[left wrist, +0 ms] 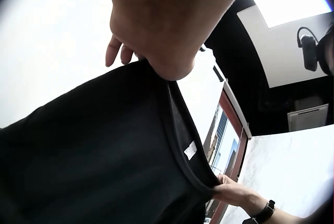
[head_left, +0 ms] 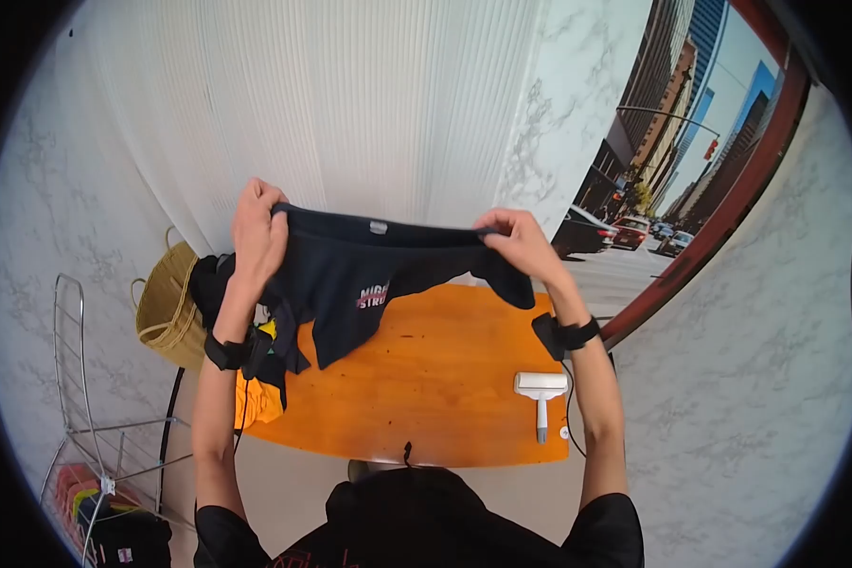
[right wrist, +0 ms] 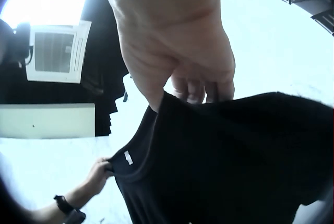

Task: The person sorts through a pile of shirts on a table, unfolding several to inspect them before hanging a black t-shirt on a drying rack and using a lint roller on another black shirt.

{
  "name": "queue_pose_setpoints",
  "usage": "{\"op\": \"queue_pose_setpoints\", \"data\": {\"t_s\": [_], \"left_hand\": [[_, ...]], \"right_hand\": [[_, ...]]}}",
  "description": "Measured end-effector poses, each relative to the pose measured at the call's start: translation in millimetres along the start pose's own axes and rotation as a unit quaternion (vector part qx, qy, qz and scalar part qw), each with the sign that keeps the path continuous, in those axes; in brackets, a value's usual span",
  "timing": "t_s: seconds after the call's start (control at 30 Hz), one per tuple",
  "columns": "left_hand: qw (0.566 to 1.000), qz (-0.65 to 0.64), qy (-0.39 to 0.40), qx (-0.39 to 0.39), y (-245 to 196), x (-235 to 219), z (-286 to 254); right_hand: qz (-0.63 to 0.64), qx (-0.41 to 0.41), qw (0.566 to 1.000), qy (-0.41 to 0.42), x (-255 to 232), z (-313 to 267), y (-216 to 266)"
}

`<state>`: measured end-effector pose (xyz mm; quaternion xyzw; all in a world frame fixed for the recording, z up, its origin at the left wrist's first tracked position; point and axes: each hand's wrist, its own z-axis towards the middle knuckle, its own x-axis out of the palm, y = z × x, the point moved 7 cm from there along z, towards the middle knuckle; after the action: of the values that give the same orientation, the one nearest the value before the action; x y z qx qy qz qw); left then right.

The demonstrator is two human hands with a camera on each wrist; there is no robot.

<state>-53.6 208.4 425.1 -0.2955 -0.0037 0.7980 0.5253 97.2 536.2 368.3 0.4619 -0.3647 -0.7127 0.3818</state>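
Black T-shirt (head_left: 369,275) held up in the air above the orange table (head_left: 426,379), stretched between both hands along its shoulder line. Left hand (head_left: 258,232) closed on the shirt's left shoulder edge, fingers curled round the cloth; same grip seen from below in the left wrist view (left wrist: 156,31). Right hand (head_left: 516,241) pinching the opposite shoulder edge, thumb on the near side, fingers behind; confirmed in the right wrist view (right wrist: 182,57). Collar with small white neck label (head_left: 379,227) midway between the hands, well above the table. Shirt body hanging down toward the table's far edge, printed lettering (head_left: 373,295) visible on the chest, lower hem crumpled and just over the table's far left part.

Black wrist straps on both forearms.

White lint roller (head_left: 541,393) lying on the table near its right end, handle toward the near edge. Yellow garment (head_left: 258,402) draped over the table's left edge. Woven basket (head_left: 166,303) just left of the table, beyond its far left corner. Wire rack (head_left: 95,426) further left of the table, well apart, with folded dark and coloured items at its base.
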Motion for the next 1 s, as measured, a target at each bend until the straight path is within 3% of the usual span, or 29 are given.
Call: {"op": "queue_pose_setpoints", "data": {"t_s": [0.07, 0.1, 0.13, 0.17, 0.23, 0.27, 0.37, 0.4, 0.43, 0.47, 0.5, 0.57, 0.77, 0.9, 0.97, 1.0], "left_hand": [[0.997, -0.061, -0.047, 0.028, 6.5, -13.0, 30.1], [0.976, -0.209, 0.008, -0.054, 19.8, -7.0, 43.8], [0.925, -0.35, 0.066, -0.133, 28.2, 2.6, 49.7], [0.925, -0.354, 0.065, -0.126, 29.0, -1.0, 54.4], [0.873, -0.416, 0.115, -0.227, 32.9, 2.3, 52.6], [0.866, -0.428, 0.095, -0.241, 31.1, 1.9, 50.6], [0.879, -0.4, 0.06, -0.252, 36.2, -1.9, 41.9], [0.878, -0.402, 0.064, -0.253, 39.0, -2.0, 38.6], [0.914, -0.343, 0.099, -0.191, 34.5, -5.1, 37.1], [0.942, -0.281, 0.133, -0.128, 28.2, -6.0, 33.1], [0.941, -0.282, 0.137, -0.128, 22.8, -7.7, 27.8], [0.98, -0.119, 0.142, -0.068, 0.0, -15.2, 19.4], [0.947, -0.161, 0.267, -0.079, -34.5, -9.2, -7.9], [0.845, -0.365, 0.38, -0.091, -72.3, -5.6, -39.4], [0.852, -0.359, 0.376, -0.067, -94.0, -8.6, -50.0], [0.853, -0.35, 0.376, -0.094, -100.7, -10.4, -54.8]], "right_hand": [[0.009, -0.025, 1.0, 0.015, -10.6, 13.5, 58.0], [0.02, -0.013, 0.999, 0.021, -12.9, 17.5, 76.3], [-0.026, -0.029, 0.999, 0.015, -17.1, 23.2, 86.9], [-0.031, -0.033, 0.999, 0.01, -18.7, 24.8, 95.1], [-0.048, -0.002, 0.999, -0.002, -20.7, 24.3, 104.4], [-0.052, -0.004, 0.999, -0.005, -23.9, 22.6, 108.9], [-0.104, 0.056, 0.991, 0.055, -27.3, 9.4, 104.9], [-0.099, 0.029, 0.99, 0.091, -22.9, 2.3, 106.9], [-0.093, 0.001, 0.987, 0.128, -19.7, -5.1, 108.7], [-0.131, 0.027, 0.98, 0.145, -26.9, -9.7, 99.5], [-0.13, 0.03, 0.981, 0.144, -32.4, -15.3, 96.8], [-0.129, 0.071, 0.978, 0.148, -39.2, -27.8, 84.8], [-0.153, 0.085, 0.973, 0.149, -65.4, -50.8, 60.4], [-0.132, 0.072, 0.982, 0.117, -102.3, -64.8, 54.9], [-0.152, 0.095, 0.978, 0.108, -118.6, -56.3, 60.5], [-0.184, 0.087, 0.972, 0.113, -120.3, -43.8, 67.1]]}}
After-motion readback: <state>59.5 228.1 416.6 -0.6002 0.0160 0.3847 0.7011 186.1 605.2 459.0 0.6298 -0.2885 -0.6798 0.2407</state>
